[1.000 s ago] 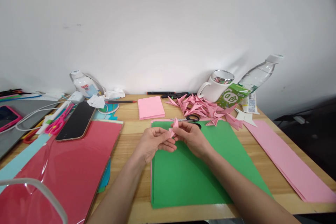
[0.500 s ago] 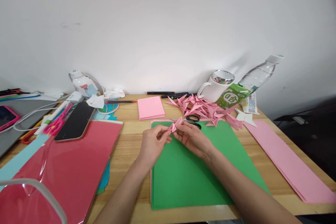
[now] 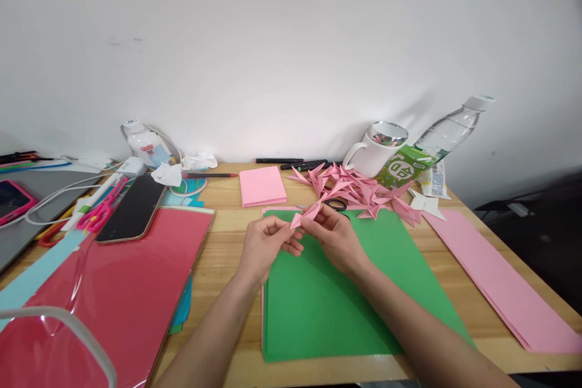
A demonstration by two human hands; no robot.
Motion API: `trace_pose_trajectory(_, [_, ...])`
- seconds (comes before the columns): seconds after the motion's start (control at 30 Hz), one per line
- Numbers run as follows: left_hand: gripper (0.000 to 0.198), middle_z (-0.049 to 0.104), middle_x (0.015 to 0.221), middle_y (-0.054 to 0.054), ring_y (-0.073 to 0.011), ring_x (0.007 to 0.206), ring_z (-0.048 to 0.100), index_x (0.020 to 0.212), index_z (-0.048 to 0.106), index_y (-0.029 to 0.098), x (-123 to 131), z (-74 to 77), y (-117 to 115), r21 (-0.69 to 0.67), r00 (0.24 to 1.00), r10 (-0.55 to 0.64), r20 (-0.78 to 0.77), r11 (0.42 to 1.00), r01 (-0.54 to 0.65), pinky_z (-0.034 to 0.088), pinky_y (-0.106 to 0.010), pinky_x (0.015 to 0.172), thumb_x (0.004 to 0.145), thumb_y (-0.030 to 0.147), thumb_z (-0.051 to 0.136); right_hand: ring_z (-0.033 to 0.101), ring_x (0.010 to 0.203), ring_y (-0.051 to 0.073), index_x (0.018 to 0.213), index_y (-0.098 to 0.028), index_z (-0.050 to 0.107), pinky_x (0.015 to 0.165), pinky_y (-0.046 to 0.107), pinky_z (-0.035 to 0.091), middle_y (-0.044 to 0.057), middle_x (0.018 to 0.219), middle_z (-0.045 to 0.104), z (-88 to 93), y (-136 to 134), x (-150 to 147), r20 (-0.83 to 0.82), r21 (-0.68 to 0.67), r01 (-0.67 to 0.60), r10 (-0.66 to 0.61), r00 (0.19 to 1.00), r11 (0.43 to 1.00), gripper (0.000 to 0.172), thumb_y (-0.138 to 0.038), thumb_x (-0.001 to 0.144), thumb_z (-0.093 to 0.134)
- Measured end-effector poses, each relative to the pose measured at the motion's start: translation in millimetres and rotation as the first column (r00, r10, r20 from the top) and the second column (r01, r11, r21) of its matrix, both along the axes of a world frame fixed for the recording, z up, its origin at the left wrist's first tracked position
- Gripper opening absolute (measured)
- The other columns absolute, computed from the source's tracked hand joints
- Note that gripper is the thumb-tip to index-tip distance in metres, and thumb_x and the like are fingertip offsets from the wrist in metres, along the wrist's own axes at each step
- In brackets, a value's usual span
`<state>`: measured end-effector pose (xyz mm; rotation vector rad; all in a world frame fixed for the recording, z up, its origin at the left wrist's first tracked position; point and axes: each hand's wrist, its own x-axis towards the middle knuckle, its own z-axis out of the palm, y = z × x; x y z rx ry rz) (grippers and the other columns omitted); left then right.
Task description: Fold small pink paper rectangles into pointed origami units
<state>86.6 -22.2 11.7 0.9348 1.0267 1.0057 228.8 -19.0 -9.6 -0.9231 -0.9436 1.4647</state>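
Note:
Between my two hands is a small pink folded paper piece [image 3: 307, 214] with pointed ends. My left hand [image 3: 268, 245] pinches its left end between thumb and fingers. On the right side, my right hand [image 3: 335, 236] grips it with thumb and fingertips. Both hands hover over the top left of a green paper sheet [image 3: 336, 309]. Just behind them lies a heap of similar pink folded paper pieces [image 3: 350, 188]. Black-handled scissors [image 3: 335, 204] are partly covered by my right hand and the heap.
A square pink paper stack [image 3: 262, 185] lies behind my left hand. A white mug [image 3: 377, 148], green packet [image 3: 402, 165] and water bottle [image 3: 454, 127] stand at the back right. Pink strips [image 3: 495, 279] lie right; a phone [image 3: 131, 209] rests on red paper [image 3: 122, 291] at left.
My right hand has turned slightly, and the pink folded paper piece now shows more of its length between my fingers. Both hands stay in nearly the same place.

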Motion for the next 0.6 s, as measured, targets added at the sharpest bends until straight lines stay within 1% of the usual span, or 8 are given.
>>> trace_pose_trajectory(0.07, [0.019,0.067,0.064,-0.006,-0.0139,0.049,0.062,0.066,0.062,0.008,-2,1.5,1,-0.060,0.998,-0.044,0.054,0.997,0.047,0.052,-0.025,0.049,0.065,0.026,0.070,0.057,0.071,0.012,0.083,-0.018,0.062,0.068,0.024,0.047,0.000,0.077,0.063,-1.2,0,1,0.051,0.041,0.024,-0.026,0.998,0.999,0.025,-0.027,0.064,0.077])
trace_pose_trajectory(0.17, [0.027,0.067,0.065,-0.008,-0.0149,0.051,0.064,0.068,0.063,0.007,-6,3.2,2,-0.111,0.989,-0.109,0.100,0.986,0.120,0.053,-0.025,0.051,0.067,0.033,0.071,0.056,0.068,0.011,0.083,-0.018,0.062,0.066,0.024,0.047,-0.001,0.075,0.062,-2.2,1,3,0.064,0.022,0.020,-0.022,0.998,1.000,0.025,-0.029,0.065,0.076])
trace_pose_trajectory(0.27, [0.034,0.067,0.063,-0.008,-0.0155,0.051,0.064,0.067,0.062,0.007,-8,4.9,3,-0.125,0.985,-0.134,0.109,0.981,0.148,0.053,-0.025,0.050,0.067,0.040,0.071,0.055,0.065,0.011,0.081,-0.018,0.062,0.064,0.024,0.046,-0.001,0.073,0.062,-2.2,3,5,0.083,0.012,0.017,-0.018,0.996,1.000,0.025,-0.031,0.064,0.076])
trace_pose_trajectory(0.37, [0.039,0.067,0.065,-0.010,-0.0160,0.052,0.064,0.068,0.062,0.006,-10,5.8,4,-0.130,0.978,-0.168,0.119,0.974,0.184,0.053,-0.025,0.050,0.068,0.045,0.069,0.055,0.065,0.011,0.081,-0.018,0.062,0.064,0.024,0.046,-0.001,0.074,0.063,-1.3,3,5,0.088,0.008,0.024,-0.025,0.996,1.000,0.026,-0.031,0.063,0.077])
trace_pose_trajectory(0.47, [0.037,0.067,0.065,-0.009,-0.0155,0.053,0.064,0.070,0.062,0.006,-11,5.5,5,-0.130,0.978,-0.181,0.102,0.972,0.194,0.054,-0.024,0.051,0.064,0.041,0.074,0.056,0.066,0.010,0.084,-0.018,0.063,0.065,0.024,0.046,-0.001,0.074,0.064,-0.5,3,6,0.086,0.012,0.013,-0.014,0.996,1.000,0.028,-0.030,0.063,0.077])
trace_pose_trajectory(0.53, [0.035,0.066,0.063,-0.007,-0.0147,0.051,0.064,0.069,0.062,0.007,-11,5.3,5,-0.128,0.983,-0.166,0.084,0.976,0.176,0.053,-0.023,0.050,0.059,0.037,0.078,0.056,0.066,0.011,0.085,-0.018,0.063,0.066,0.024,0.046,-0.001,0.074,0.064,-0.3,2,6,0.087,0.020,0.007,-0.008,0.996,1.000,0.029,-0.030,0.062,0.077])
trace_pose_trajectory(0.6, [0.034,0.064,0.059,-0.005,-0.0138,0.048,0.063,0.066,0.060,0.008,-9,5.2,4,-0.124,0.987,-0.147,0.070,0.980,0.155,0.052,-0.023,0.048,0.058,0.035,0.079,0.057,0.067,0.011,0.085,-0.018,0.063,0.067,0.025,0.047,-0.001,0.074,0.064,0.0,2,6,0.089,0.024,0.001,-0.003,0.996,1.000,0.030,-0.031,0.062,0.077])
